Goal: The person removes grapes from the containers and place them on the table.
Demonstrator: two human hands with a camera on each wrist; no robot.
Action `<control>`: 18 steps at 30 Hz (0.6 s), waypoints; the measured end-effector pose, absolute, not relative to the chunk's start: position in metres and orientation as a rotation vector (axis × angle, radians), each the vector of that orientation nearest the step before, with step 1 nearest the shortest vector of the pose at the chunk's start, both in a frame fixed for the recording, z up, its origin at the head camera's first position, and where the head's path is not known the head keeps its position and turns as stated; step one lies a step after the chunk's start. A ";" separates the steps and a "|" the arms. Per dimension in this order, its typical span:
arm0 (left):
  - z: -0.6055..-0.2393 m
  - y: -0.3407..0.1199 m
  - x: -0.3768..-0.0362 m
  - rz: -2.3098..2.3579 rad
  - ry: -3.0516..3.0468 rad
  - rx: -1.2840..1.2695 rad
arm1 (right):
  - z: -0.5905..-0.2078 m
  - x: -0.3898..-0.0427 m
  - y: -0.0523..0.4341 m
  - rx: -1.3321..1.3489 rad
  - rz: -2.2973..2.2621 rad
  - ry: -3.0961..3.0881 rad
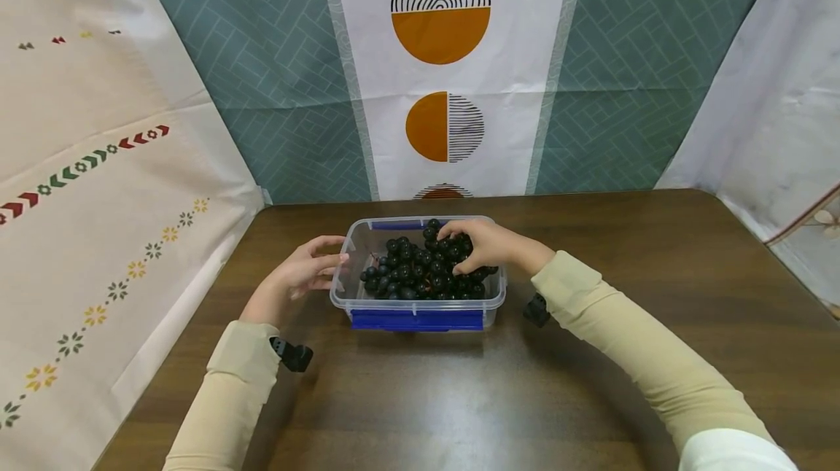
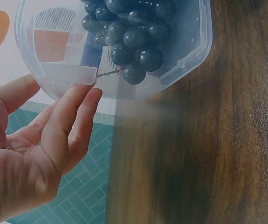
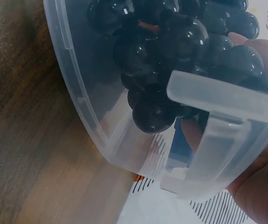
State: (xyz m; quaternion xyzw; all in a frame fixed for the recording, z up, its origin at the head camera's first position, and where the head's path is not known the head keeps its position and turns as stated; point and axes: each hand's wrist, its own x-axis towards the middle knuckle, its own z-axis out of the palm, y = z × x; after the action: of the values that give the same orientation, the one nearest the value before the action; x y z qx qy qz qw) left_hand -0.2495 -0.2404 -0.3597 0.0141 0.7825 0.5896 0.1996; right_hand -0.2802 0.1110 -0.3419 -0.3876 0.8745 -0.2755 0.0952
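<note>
A bunch of dark grapes point(image 1: 410, 267) lies in a clear plastic container point(image 1: 341, 302) with blue clips. My right hand point(image 1: 488, 243) reaches over the container's right side, its fingers and thumb curved round grapes at the right end of the bunch. Through the container wall in the right wrist view, fingertips show beside the grapes point(image 3: 154, 112). At the container's left end, my left hand point(image 1: 303, 267) touches the wall from outside with its fingers fairly straight. The left wrist view shows those fingers point(image 2: 64, 119) against the side clip, with a thin stem inside.
The container stands on a dark brown wooden table point(image 1: 420, 391). Behind it hangs a green and white patterned cloth point(image 1: 289, 77). A cream cloth point(image 1: 98, 187) with printed motifs borders the left side, and a white cloth point(image 1: 781, 92) the right.
</note>
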 end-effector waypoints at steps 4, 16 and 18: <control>-0.359 -0.240 -0.250 1.657 2.189 0.038 | -0.340 -0.281 0.111 -1.141 -0.846 2.587; -0.360 -0.240 -0.250 1.676 2.179 0.018 | -0.330 -0.276 0.111 -1.145 -0.916 2.565; -0.360 -0.240 -0.249 1.677 2.178 0.017 | -0.330 -0.275 0.112 -1.145 -0.938 2.562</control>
State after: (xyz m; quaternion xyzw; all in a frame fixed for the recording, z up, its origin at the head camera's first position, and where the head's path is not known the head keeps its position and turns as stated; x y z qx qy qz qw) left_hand -0.2495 -0.2400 -0.3602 0.0059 0.7771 0.5983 0.1952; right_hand -0.2752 0.1116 -0.3298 -0.3854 0.8623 -0.3156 0.0911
